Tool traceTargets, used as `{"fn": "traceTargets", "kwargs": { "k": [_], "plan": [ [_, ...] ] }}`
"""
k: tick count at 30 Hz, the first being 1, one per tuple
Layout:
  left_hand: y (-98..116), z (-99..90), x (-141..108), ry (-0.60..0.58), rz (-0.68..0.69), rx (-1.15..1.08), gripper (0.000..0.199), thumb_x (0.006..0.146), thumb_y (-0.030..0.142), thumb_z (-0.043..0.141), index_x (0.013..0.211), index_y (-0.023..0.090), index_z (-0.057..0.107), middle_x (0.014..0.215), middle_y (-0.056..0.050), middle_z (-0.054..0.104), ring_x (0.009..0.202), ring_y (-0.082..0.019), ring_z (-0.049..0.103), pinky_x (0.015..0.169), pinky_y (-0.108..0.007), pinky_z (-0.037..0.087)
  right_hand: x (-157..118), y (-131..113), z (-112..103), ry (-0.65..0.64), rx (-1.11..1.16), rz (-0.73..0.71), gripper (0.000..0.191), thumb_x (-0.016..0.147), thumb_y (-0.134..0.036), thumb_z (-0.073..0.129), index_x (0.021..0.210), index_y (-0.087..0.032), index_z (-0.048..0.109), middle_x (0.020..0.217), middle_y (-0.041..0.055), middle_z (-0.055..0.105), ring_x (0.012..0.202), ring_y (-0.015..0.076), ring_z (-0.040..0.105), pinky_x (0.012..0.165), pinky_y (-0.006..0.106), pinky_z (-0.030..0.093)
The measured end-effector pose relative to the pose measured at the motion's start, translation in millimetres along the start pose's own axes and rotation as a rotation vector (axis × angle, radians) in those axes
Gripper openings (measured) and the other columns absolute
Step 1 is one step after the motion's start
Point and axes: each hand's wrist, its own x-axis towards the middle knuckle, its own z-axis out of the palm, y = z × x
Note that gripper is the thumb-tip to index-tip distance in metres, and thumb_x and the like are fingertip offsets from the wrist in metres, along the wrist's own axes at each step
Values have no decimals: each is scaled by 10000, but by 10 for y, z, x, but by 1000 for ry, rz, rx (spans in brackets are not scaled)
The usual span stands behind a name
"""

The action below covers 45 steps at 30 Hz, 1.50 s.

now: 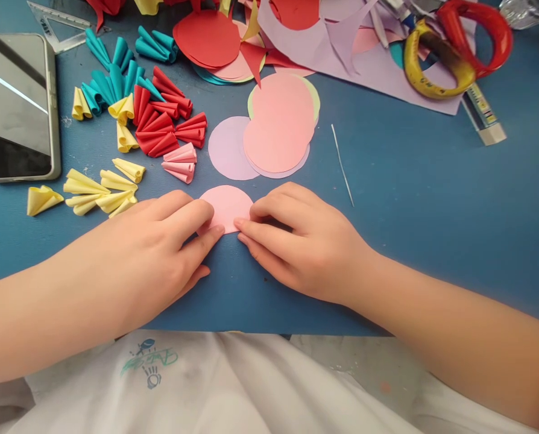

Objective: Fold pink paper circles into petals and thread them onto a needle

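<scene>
A pink paper piece (228, 206) with a rounded top and a straighter lower edge lies on the blue table (423, 241). My left hand (170, 247) pinches its left side, thumb and fingers pressed at the lower edge. On its right side my right hand (303, 241) grips the paper, fingertips at the lower right edge. Just beyond are loose paper discs: a lilac one (231, 147) and overlapping pink ones (281, 126), with pale green showing behind. The paper's underside is hidden.
Folded paper cones in teal (116, 78), red (161, 126), pink (180, 161) and yellow (86, 188) lie left, beside a phone (16, 108). Red discs (208, 39), lilac scraps (378, 72), scissors (436, 69) and a thin white stick (342, 164) are farther back.
</scene>
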Motion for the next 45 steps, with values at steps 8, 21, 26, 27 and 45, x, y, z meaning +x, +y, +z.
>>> {"fn": "traceTargets", "kwargs": {
  "k": [8,21,26,27,45],
  "plan": [
    [-18,26,-14,-12,-16,-13,525,1317,414,438,1588,268,864,1362,-154,832,1156,-417,787,996,-594,706,6,7,3,4,20,6,291,1182,-28,698,1036,-212,871,1017,87,811,887,269,743,842,452,711],
    [-79,74,-18,34,-72,-123,438,1248,487,595,1559,406,893,1377,-126,850,1186,-420,818,940,-605,739,-16,2,17,-9,-49,12,293,1175,-52,722,998,-231,874,1027,75,826,902,244,734,857,411,717],
    [-52,69,-16,9,-8,-35,523,1309,411,480,1596,233,879,1384,-185,844,1181,-454,801,979,-624,701,-18,-53,47,47,-117,-20,264,1171,-48,734,1067,-220,905,1118,92,869,1006,260,794,876,404,729],
    [-49,68,-15,7,3,-17,537,1312,403,462,1590,207,877,1376,-192,843,1172,-454,797,978,-622,698,-19,-63,52,48,-120,-41,265,1174,-51,734,1085,-222,915,1117,83,877,1010,257,808,877,400,727],
    [79,6,-79,-6,-22,10,528,1223,445,492,1493,338,933,1354,-161,843,1230,-475,771,1039,-632,734,31,-205,-27,-66,-220,-110,362,1128,-31,758,1254,-259,1009,1063,42,926,1020,264,862,873,420,765]
  ]
}}
